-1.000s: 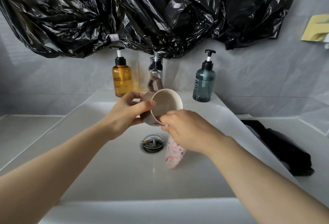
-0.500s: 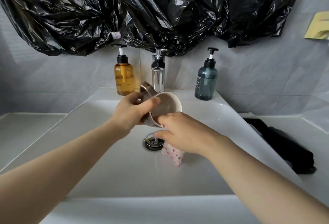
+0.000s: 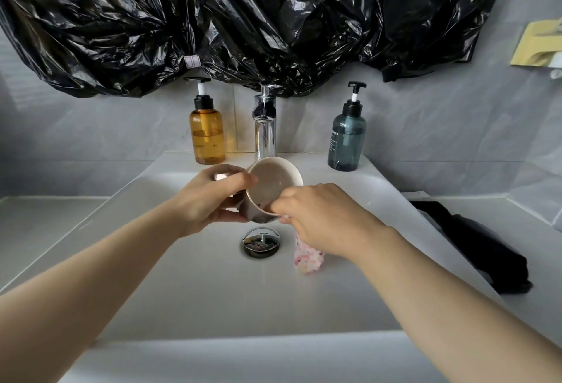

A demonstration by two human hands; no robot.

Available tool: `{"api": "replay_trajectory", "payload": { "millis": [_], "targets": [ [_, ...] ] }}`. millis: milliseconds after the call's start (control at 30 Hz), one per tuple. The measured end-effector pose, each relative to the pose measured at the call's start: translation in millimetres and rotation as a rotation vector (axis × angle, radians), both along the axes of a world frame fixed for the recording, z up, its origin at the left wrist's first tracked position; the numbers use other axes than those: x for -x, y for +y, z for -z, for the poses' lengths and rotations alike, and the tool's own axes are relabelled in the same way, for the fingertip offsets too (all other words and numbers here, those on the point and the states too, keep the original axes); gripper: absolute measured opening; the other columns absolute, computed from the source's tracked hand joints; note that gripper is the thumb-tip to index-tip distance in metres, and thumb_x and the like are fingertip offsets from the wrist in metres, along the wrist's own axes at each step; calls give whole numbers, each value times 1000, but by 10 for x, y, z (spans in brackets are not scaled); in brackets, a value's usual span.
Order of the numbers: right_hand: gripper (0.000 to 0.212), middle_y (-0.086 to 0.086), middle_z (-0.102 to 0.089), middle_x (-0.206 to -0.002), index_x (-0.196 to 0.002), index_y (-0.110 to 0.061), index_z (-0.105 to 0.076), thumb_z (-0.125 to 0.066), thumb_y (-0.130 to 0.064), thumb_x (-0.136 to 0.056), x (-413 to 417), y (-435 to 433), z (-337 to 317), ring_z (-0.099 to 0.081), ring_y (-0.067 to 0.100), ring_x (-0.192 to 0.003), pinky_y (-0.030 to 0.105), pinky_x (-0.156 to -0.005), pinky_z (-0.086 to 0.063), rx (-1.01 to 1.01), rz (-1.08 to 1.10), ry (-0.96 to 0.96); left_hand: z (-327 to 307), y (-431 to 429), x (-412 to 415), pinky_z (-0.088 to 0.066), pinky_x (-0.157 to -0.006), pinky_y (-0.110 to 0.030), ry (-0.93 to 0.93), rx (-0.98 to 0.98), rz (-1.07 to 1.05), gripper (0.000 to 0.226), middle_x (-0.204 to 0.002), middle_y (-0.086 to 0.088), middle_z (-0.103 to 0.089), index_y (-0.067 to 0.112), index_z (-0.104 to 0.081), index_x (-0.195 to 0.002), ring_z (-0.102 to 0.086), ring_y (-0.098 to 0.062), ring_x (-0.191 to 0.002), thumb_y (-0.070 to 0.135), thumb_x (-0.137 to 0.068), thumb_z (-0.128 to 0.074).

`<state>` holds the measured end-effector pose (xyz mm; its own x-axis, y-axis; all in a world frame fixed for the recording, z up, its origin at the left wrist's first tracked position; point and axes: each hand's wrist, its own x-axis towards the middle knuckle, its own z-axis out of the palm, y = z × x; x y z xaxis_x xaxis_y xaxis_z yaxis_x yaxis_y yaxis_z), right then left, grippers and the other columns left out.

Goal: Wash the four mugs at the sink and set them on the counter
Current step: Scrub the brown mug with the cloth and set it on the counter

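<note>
Inventory, sink area, as seen from my head.

1. Mug (image 3: 273, 186): pale rim, brownish outside, held over the middle of the sink (image 3: 182, 291), above the drain (image 3: 261, 242) and just in front of the tap (image 3: 265, 127). It is tipped on its side with the mouth facing me. A dark residue lies inside at the lower rim.
2. My left hand (image 3: 209, 200): curled round the mug's body from the left, thumb lying along the near side up to the rim, fingers wrapped behind. I cannot see the handle clearly.
3. My right hand (image 3: 322, 218): fingers bent, clutching a cloth (image 3: 307, 261) and touching the mug's lower rim. The cloth is white with pink spots, and its loose end hangs below the hand over the basin, right of the drain.
4. Amber bottle (image 3: 207, 133): pump type, upright on the sink's back ledge, left of the tap.
5. Teal bottle (image 3: 347, 139): pump type, upright on the back ledge, right of the tap.
6. Black fabric (image 3: 474, 246): bunched on the counter (image 3: 541, 230) along the sink's right edge.
7. Black plastic (image 3: 243, 17): crumpled sheeting hung across the wall above the tap and bottles.
8. Yellow item (image 3: 538, 45): on the wall at upper right; I cannot tell what it is.
</note>
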<state>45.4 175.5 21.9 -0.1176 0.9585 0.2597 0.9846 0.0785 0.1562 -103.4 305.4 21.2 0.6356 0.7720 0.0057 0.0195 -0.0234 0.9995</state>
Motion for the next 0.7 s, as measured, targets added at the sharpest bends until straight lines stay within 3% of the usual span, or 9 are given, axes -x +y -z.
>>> {"api": "replay_trajectory", "payload": {
  "millis": [133, 233, 300, 400, 467, 533, 633, 700],
  "targets": [
    [14, 5, -54, -83, -81, -19, -47, -47, -13, -94, 69, 39, 56, -52, 31, -75, 33, -58, -34, 51, 34, 224, 32, -49, -84, -62, -72, -43, -50, -84, -72, 39, -81, 0, -64, 17, -69, -103, -66, -13, -66, 22, -65, -79],
    [10, 1, -53, -79, -86, -16, -56, -54, -21, -95, 95, 34, 64, -53, 26, -76, 33, -60, -39, 73, 26, 482, 49, -95, -130, -62, -74, -44, -88, -104, -102, 25, -84, -3, -66, 18, -69, -99, -67, -18, -72, 11, -78, -81],
    [14, -1, -52, -77, -90, -14, -59, -55, -26, -96, 116, 33, 49, -52, 23, -76, 32, -64, -40, 49, 15, 571, 40, -107, -137, -62, -75, -45, -121, -90, -109, 31, -88, -5, -66, 17, -71, -99, -67, -21, -77, 18, -71, -83],
    [26, 0, -49, -72, -74, -18, -49, -51, -25, -99, 102, 28, 19, -49, 26, -72, 34, -60, -38, 9, 0, 485, 27, -66, -122, -61, -78, -41, -116, -37, -51, 56, -93, -9, -66, 10, -67, -108, -66, -21, -79, 29, -57, -82],
    [31, 4, -54, -80, -70, -20, -40, -50, -23, -99, 40, -2, -10, -51, 30, -75, 37, -63, -41, 23, 9, 373, 16, -31, -78, -58, -89, -41, -47, -32, 38, 69, -92, -11, -65, 6, -63, -109, -64, -21, -80, 38, -51, -82],
    [23, 5, -57, -90, -76, -18, -43, -50, -20, -98, -41, -30, -19, -54, 32, -81, 39, -68, -46, 40, 14, 232, -2, -23, -19, -48, -101, -46, 51, -61, 149, 61, -82, -9, -57, 5, -61, -99, -54, -23, -79, 45, -55, -78],
    [12, -3, -58, -97, -94, -21, -59, -51, -13, -94, -66, -34, 11, -57, 28, -86, 36, -64, -40, 28, -7, 74, 15, -16, 18, -44, -87, -50, 135, -94, 208, 56, -56, -4, -46, 1, -59, -84, -44, -21, -59, 49, -62, -75],
    [19, -5, -59, -98, -102, -24, -62, -49, -13, -93, -12, -8, 30, -56, 26, -85, 34, -62, -35, 27, -18, 42, 43, -2, 11, -45, -94, -60, 138, -116, 169, 61, -47, -1, -42, -8, -59, -88, -46, -19, -49, 48, -68, -74]
  ]
}}
